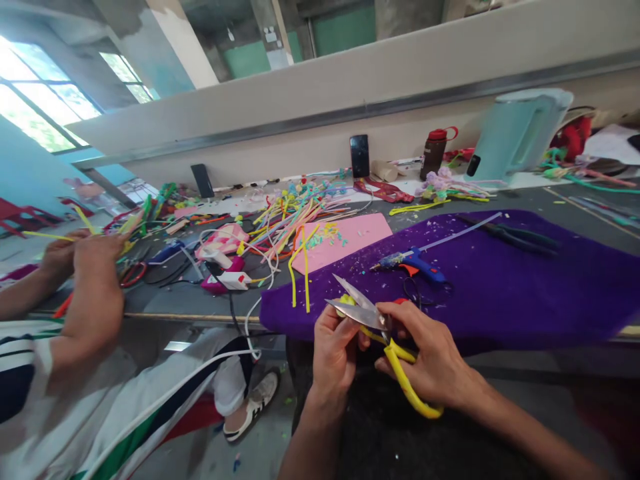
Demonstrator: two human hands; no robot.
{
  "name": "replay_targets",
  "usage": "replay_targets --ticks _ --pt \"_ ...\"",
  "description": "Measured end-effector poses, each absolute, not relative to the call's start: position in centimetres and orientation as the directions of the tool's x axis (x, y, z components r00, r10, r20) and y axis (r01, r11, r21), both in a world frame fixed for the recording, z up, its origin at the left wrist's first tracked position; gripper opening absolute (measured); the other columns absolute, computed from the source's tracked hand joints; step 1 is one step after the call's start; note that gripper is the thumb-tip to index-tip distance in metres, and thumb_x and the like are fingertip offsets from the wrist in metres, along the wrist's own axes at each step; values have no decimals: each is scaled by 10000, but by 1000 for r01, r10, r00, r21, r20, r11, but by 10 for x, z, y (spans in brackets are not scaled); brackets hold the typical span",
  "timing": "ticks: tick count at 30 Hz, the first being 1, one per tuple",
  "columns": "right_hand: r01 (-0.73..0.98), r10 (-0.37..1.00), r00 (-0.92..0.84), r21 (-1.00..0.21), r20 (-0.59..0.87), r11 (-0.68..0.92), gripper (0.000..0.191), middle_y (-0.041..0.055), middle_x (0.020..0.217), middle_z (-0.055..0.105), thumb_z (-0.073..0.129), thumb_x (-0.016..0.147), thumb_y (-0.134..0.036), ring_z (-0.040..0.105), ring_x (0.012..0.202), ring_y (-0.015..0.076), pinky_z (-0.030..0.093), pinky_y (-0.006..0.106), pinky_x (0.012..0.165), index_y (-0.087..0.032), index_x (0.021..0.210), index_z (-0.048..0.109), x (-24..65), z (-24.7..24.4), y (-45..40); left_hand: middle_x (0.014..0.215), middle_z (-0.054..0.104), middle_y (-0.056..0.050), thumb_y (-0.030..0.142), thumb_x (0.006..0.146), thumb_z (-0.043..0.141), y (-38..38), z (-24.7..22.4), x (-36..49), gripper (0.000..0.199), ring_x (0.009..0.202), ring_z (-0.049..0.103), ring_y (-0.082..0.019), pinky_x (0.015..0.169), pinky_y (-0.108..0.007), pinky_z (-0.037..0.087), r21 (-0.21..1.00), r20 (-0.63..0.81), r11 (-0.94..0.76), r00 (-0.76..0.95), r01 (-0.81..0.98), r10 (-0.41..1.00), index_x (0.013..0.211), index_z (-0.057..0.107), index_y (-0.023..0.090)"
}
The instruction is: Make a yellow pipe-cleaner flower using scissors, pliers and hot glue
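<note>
In the head view my right hand (pixel 435 353) grips yellow-handled scissors (pixel 400 373), their blades parted and pointing up to the left. My left hand (pixel 333 353) pinches a small fuzzy yellow piece (pixel 346 301), which looks like bent pipe cleaner. The blades cross in front of this piece and hide part of it; whether they touch it I cannot tell. Both hands are above the near edge of a purple cloth (pixel 550 293). Just beyond them on the cloth lies a blue glue gun (pixel 425 268) with a glue stick in its back. Two yellow pipe cleaners (pixel 306 280) lie left of it.
Dark pliers (pixel 520 237) lie on the cloth. Behind are a pink sheet (pixel 365 233) with clippings, a heap of coloured pipe cleaners (pixel 295 207), a phone (pixel 359 157), a brown bottle (pixel 434 155) and a kettle (pixel 517 137). At left another person's hands (pixel 85 247) hold pipe cleaners.
</note>
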State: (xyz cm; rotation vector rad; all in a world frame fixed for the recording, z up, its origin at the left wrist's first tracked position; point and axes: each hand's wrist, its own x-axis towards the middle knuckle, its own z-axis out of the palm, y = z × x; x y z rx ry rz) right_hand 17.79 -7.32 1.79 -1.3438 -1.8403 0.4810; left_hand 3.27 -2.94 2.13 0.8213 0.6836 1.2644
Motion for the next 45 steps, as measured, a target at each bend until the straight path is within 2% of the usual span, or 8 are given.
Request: replay_targets --ticks 14,22,32,45 --pt "605 892 -146 -674 428 423 627 40 956 542 693 646 -244 525 800 169 431 277 652 -240 1209 419 180 12 -71 511 540 43 281 620 705 -29 23 36 222 380 420 -55 388 -175 321 838 -17 97 153 -536 988 690 538 153" --pt "598 885 -153 -672 439 437 596 38 892 551 692 681 -303 532 747 162 428 263 610 -235 1207 421 179 8 -71 525 555 42 269 623 710 -30 21 36 211 378 419 -42 374 -152 328 830 -55 117 129 -545 990 709 557 152" --pt "587 884 -132 -683 449 434 579 21 835 559 688 690 -295 529 692 144 413 239 570 -234 1207 434 178 4 -72 528 552 49 221 655 680 -30 17 37 143 389 424 -39 394 -148 352 826 -14 91 140 -557 990 708 564 155" --pt "614 863 -108 -649 494 448 522 37 810 582 654 709 -296 549 668 144 435 234 550 -204 1191 475 180 1 -71 515 542 49 226 646 684 -28 19 36 157 377 424 -38 376 -139 342 861 -56 99 101 -499 993 699 555 152"
